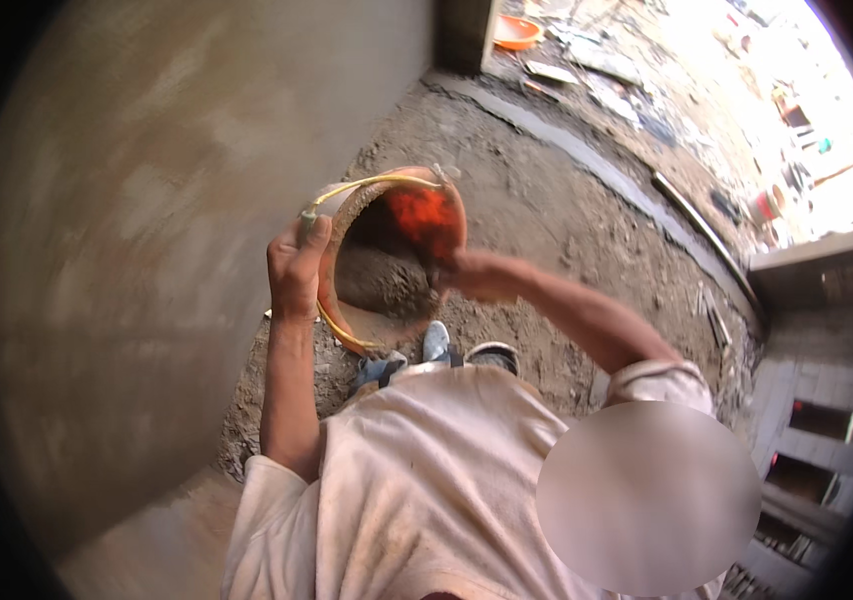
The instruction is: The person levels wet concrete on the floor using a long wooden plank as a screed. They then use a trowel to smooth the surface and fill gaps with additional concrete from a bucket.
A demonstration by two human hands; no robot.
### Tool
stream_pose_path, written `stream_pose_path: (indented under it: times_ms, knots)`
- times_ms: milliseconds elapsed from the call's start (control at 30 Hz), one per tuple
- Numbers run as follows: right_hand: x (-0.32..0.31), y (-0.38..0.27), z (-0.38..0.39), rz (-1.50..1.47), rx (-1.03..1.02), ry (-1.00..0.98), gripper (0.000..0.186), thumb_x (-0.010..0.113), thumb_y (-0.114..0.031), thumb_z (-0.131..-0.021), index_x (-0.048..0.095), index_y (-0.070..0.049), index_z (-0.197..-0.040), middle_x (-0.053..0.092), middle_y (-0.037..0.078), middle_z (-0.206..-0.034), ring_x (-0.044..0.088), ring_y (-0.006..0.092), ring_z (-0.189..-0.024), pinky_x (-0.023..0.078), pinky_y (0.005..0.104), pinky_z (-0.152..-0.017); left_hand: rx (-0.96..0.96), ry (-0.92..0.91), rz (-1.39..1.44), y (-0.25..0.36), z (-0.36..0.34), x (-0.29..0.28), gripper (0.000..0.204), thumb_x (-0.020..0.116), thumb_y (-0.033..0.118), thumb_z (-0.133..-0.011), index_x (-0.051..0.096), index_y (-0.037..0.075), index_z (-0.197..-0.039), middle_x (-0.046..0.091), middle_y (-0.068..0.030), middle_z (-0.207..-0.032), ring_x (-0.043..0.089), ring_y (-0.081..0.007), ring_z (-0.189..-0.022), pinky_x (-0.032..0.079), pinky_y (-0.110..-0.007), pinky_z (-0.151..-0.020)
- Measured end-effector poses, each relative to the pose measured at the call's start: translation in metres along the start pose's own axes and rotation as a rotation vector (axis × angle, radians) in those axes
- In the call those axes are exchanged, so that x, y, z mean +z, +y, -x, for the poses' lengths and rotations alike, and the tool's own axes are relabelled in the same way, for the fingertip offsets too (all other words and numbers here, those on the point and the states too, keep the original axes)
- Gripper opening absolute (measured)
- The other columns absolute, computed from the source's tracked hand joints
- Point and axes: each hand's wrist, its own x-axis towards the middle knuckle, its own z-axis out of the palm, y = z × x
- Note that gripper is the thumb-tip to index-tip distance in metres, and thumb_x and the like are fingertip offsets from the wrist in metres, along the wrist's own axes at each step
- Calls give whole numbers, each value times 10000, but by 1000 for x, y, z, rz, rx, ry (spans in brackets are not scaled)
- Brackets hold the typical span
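Left hand point(297, 262) gripping yellow handle of round orange plastic bucket point(429, 222) with grey mortar; right hand point(475, 274) closed on its rim.

Left of the fingers point(299, 262) the plastered wall point(147, 250) stands close and blocks passage, while right of them, past the bucket point(392, 260), bare dirt floor point(547, 210) lies open up to the doorway sill point(587, 160).
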Motion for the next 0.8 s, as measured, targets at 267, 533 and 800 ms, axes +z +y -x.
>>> stream_pose_path:
  times_ms: [267, 533, 800]
  knots:
    - [70, -127, -1, 318, -17, 210, 267, 542, -246, -1019, 618, 1, -1087, 708, 222, -898, 724, 357, -853, 575, 471, -730, -10, 252, 200, -3, 35, -91, 297, 688, 325, -1005, 737, 34, -1037, 714, -11, -950, 637, -112, -860, 517, -296, -811]
    - [103, -129, -33, 769, -154, 314, 246, 542, -316, -1027, 590, -101, -1136, 657, 117, -1053, 692, 304, -976, 580, 451, -755, 58, 369, 104, -6, 59, -183, 248, 660, 285, -1025, 723, 47, -1057, 716, -22, -1010, 653, -112, -917, 522, -292, -838]
    - [177, -169, -98, 317, 142, -80, 402, 549, -382, -1041, 663, -2, -1105, 737, 178, -922, 736, 308, -834, 586, 484, -727, -42, 244, 152, 7, 82, -256, 256, 709, 303, -994, 736, 53, -1044, 720, -8, -943, 628, -96, -874, 496, -282, -817]
